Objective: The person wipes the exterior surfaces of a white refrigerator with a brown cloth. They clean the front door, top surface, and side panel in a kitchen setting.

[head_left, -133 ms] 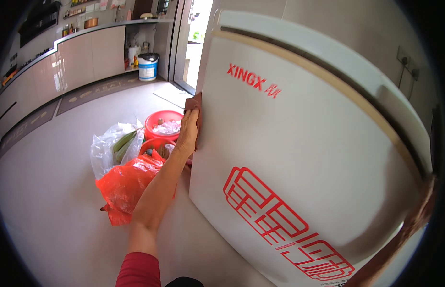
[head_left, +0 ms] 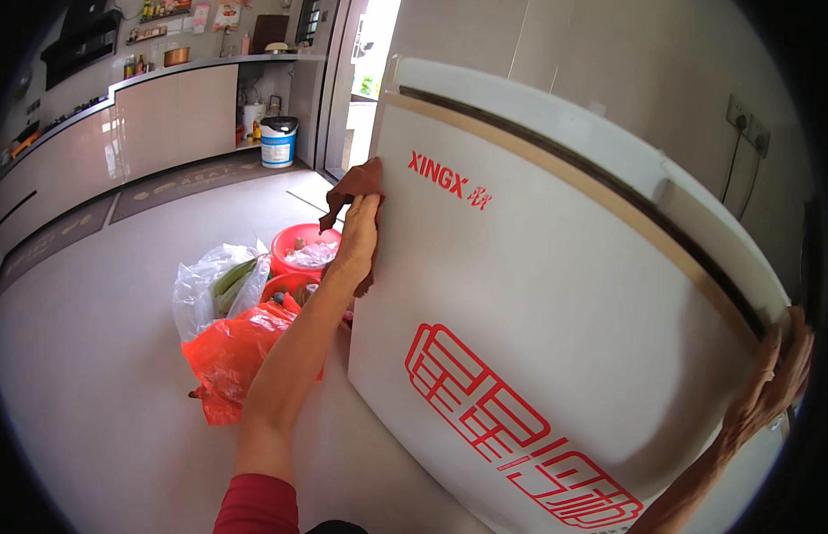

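Observation:
A white chest freezer [head_left: 556, 294] with red printing and a tan strip below its lid [head_left: 556, 102] fills the right half of the view. My left hand [head_left: 359, 236] is closed on a brown cloth [head_left: 353, 189], pressing it to the freezer's left edge below the lid. Part of the cloth flares out to the left of my fingers. At the freezer's far right corner, my right hand [head_left: 774, 374] rests with its fingers stretched along the side. Nothing shows in that hand, though its palm is hidden.
Left of the freezer, on the floor, stand two red basins [head_left: 298, 238] beside a clear bag [head_left: 200, 285] with green vegetables and a red plastic bag [head_left: 227, 356]. A white-and-blue bucket [head_left: 278, 147] stands by the cabinets [head_left: 173, 111]. Wall sockets [head_left: 748, 125] with cords are behind the freezer.
My left hand has shifted up along the freezer's edge, and the cloth spreads farther left. My right hand has come into clear view at the right corner. The whole view has tilted slightly upward.

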Tool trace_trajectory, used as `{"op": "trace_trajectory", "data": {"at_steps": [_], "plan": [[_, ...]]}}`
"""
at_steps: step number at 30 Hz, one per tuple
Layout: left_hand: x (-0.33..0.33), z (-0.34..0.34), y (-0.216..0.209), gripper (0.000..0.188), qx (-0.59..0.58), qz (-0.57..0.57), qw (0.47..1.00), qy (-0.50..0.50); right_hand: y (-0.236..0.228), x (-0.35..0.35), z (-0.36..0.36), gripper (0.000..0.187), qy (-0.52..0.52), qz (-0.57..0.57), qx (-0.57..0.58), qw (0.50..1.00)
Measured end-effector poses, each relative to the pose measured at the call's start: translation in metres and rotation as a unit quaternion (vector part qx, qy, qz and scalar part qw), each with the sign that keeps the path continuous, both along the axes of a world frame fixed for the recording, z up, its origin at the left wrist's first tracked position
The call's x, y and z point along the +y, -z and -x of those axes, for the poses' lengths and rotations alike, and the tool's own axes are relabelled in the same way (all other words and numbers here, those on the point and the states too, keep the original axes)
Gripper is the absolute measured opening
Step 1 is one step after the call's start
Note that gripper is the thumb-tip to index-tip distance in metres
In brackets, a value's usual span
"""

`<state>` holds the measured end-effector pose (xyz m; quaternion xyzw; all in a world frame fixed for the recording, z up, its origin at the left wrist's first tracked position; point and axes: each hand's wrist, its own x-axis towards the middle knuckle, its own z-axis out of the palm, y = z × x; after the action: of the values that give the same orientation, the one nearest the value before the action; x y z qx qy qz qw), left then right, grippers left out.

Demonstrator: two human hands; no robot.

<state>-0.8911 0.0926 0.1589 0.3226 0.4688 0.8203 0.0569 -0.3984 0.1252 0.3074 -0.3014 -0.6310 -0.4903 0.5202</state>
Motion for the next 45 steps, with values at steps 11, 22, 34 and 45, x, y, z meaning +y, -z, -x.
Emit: {"op": "trace_trajectory", "data": {"at_steps": [11, 22, 34, 45], "plan": [[0.025, -0.087, -0.084, 0.032, 0.195, 0.106, 0.97, -0.099, 0.002, -0.052, 0.014, 0.049, 0.03, 0.188, -0.005, 0.982], [0.022, -0.157, -0.015, 0.043, 0.536, 0.036, 0.812, -0.228, -0.016, -0.059, 0.019, 0.051, -0.081, 0.214, -0.033, 0.973], [0.002, -0.186, -0.231, 0.025, 0.464, 0.309, 0.825, -0.093, -0.021, -0.059, 0.016, 0.041, -0.083, 0.221, -0.047, 0.971], [0.037, -0.163, -0.254, 0.033, 0.552, 0.39, 0.72, -0.154, -0.042, -0.08, 0.018, 0.045, -0.094, 0.366, -0.042, 0.925]]}}
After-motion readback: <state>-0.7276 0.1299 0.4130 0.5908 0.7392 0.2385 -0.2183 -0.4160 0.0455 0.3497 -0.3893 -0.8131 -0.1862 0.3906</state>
